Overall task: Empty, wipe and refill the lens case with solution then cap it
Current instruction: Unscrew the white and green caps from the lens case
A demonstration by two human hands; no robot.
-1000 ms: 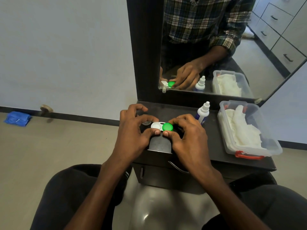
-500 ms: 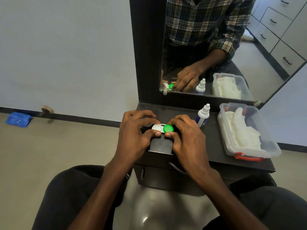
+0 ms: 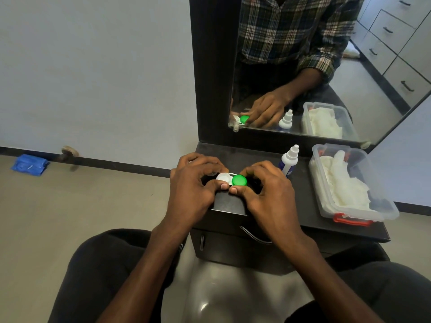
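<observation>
Leftmost, my left hand pinches the white end of the lens case on the dark bench. Beside it, my right hand curls its fingers around the green cap. Further right stand the solution bottle and a clear tub of tissues.

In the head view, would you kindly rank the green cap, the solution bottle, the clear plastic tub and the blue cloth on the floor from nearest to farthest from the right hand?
1. Green cap: pinched at the right hand's fingertips.
2. Solution bottle: just beyond the hand, to its right.
3. Clear plastic tub: further right on the counter.
4. Blue cloth: far left, on the floor by the wall.
</observation>
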